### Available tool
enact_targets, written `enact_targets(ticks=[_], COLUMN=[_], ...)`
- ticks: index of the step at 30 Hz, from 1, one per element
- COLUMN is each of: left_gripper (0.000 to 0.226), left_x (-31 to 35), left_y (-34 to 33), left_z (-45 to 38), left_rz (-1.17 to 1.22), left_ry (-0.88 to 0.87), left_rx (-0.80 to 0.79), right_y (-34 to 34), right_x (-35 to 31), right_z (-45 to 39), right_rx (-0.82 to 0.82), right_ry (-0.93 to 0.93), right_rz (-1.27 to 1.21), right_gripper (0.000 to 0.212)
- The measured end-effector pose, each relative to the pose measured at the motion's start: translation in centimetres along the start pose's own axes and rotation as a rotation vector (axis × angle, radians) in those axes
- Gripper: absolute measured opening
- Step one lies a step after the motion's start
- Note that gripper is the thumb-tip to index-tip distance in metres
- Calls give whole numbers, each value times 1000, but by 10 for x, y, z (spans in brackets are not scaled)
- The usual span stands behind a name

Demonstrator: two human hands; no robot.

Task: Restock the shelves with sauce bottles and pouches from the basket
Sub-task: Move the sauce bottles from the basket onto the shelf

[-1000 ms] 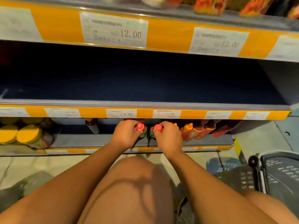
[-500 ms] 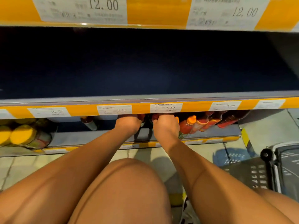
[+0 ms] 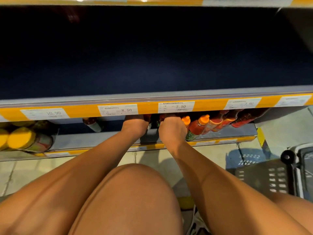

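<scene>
Hands are reaching under the 7.50 price tag [image 3: 176,106]: my left hand [image 3: 135,124] and right hand [image 3: 171,128] are each pushing a bottle back onto the bottom shelf [image 3: 101,141], though I cannot tell how my fingers are gripping, since the shelf edge is hiding them. Right of that tag, orange-capped sauce bottles [image 3: 198,126] are already lining up. Further right, the basket [image 3: 303,167] is waiting on the floor, contents unseen, so restocking seems to be partway along.

Probably a shop: price tags [image 3: 176,106] line shelves [image 3: 152,97] of sauce bottles [image 3: 197,127].
</scene>
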State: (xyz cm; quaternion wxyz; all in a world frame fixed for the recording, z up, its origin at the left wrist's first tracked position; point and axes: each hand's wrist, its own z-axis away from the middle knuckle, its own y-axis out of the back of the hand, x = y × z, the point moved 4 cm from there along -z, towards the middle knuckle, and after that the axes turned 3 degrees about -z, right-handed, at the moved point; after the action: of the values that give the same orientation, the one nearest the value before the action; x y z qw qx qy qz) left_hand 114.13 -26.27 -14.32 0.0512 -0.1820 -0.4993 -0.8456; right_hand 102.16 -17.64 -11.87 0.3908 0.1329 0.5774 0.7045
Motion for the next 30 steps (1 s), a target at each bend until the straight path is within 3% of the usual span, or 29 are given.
enact_targets(ticks=[4, 10, 12, 17, 21, 24, 30], left_gripper=[28, 10, 12, 14, 13, 15, 5], left_x=[0, 1, 0, -5, -13, -21, -32], left_y=[-3, 1, 5, 17, 30, 44, 73], left_z=[-1, 5, 8, 25, 52, 78, 124], left_rz=[-93, 4, 9, 98, 169, 213, 186], left_ry=[16, -26, -50, -147, -223, -294, -372], left_rx=[-56, -5, 3, 35, 46, 66, -48], right_y=[1, 4, 6, 19, 38, 53, 97], right_x=[-5, -6, -9, -3, 4, 6, 8], right_z=[-5, 2, 0, 8, 28, 47, 89], right_rx=[-156, -211, -232, -206, -273, -340, -362], right_ry=[-50, -52, -28, 3, 63, 142, 238], right_rz=[-18, -223, -143, -162, -220, -138, -22], right_gripper=[23, 27, 18, 29, 10, 11, 27])
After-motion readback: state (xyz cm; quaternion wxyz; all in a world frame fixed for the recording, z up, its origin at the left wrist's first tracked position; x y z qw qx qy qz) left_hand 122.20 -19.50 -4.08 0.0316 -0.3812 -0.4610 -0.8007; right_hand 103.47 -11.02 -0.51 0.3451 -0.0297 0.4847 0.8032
